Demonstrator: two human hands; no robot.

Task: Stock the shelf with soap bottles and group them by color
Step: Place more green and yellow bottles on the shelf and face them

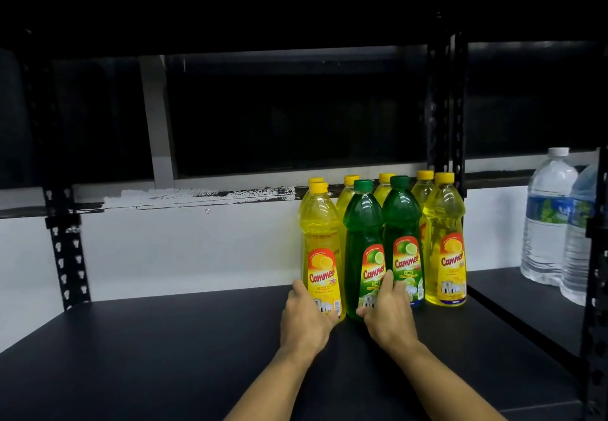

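Both hands grip front-row soap bottles on the shelf point(164, 338).
Left hand point(304, 317) fingers wrap the yellow bottle point(320, 239); right hand point(388, 313) fingers clamp the left green bottle point(363, 233).

Single head view, looking forward and slightly down onto shelf point(164, 338), close, at arm's reach

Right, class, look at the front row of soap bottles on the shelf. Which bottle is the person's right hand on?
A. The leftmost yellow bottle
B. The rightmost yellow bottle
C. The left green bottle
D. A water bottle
C: the right hand wraps the base of the left green bottle, while the left hand grips the leftmost yellow bottle.
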